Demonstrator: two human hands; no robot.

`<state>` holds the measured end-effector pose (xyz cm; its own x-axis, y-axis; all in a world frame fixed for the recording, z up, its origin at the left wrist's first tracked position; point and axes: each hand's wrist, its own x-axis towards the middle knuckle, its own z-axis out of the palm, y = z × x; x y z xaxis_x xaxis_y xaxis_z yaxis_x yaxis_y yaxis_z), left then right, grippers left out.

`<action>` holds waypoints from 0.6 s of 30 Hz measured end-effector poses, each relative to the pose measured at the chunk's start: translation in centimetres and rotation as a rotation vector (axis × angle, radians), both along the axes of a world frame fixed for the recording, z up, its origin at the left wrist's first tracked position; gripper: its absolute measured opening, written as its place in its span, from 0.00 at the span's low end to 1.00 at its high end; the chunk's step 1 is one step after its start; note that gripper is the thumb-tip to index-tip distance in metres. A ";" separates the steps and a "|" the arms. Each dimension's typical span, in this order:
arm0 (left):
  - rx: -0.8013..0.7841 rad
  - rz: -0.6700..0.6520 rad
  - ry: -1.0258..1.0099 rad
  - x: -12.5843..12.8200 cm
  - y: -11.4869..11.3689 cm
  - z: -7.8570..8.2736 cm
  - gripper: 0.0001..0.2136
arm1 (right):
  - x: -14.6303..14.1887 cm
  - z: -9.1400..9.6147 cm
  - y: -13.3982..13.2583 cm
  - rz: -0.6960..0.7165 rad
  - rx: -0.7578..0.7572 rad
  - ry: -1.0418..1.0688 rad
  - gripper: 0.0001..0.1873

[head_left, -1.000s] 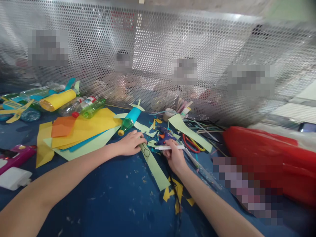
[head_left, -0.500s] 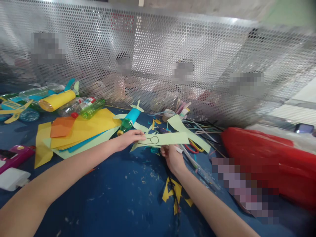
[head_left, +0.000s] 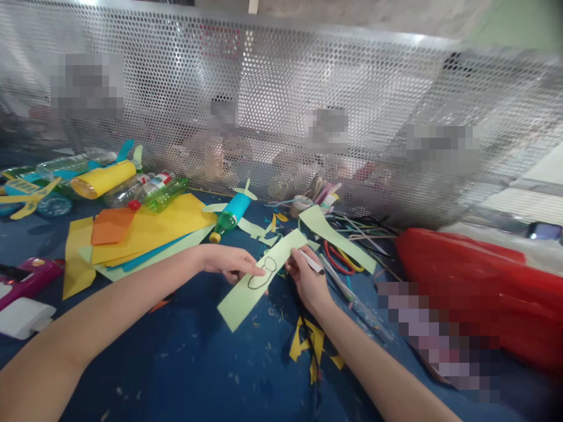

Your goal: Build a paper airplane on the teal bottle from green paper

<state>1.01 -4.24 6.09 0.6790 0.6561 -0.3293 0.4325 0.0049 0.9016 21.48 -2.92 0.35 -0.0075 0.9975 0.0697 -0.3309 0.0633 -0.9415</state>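
A long pale green paper strip (head_left: 259, 276) with a black pen outline drawn on it is lifted off the blue table (head_left: 197, 351), tilted from lower left to upper right. My left hand (head_left: 229, 262) pinches its left edge near the drawing. My right hand (head_left: 305, 275) touches the strip's right edge while its fingers are closed round a white marker pen (head_left: 311, 262), tip pointing right. A bottle plane with a blue sleeve and green bottle body (head_left: 229, 215) lies just beyond my left hand.
Sheets of yellow, orange and green paper (head_left: 145, 231) lie at left, with several plastic bottles (head_left: 149, 190) and a yellow tube behind. Paper scraps, red-handled scissors (head_left: 341, 258) and strips lie to the right. A red bag (head_left: 479, 287) fills the right side. A perforated metal screen (head_left: 281, 105) stands behind, people beyond it.
The green strip lay flat on the table under my left hand, was then lifted level, and now hangs tilted between both hands. The marker stays in my right hand.
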 end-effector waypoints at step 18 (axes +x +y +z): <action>0.586 -0.011 0.288 -0.5 1.4 -1.7 0.29 | -0.1 -0.4 -0.1 0.149 0.065 -0.128 0.16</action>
<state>0.55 -2.86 4.42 0.6246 0.7758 -0.0892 0.6545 -0.4578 0.6017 21.34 -3.04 -0.07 -0.1673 0.9783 0.1225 -0.2186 0.0843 -0.9722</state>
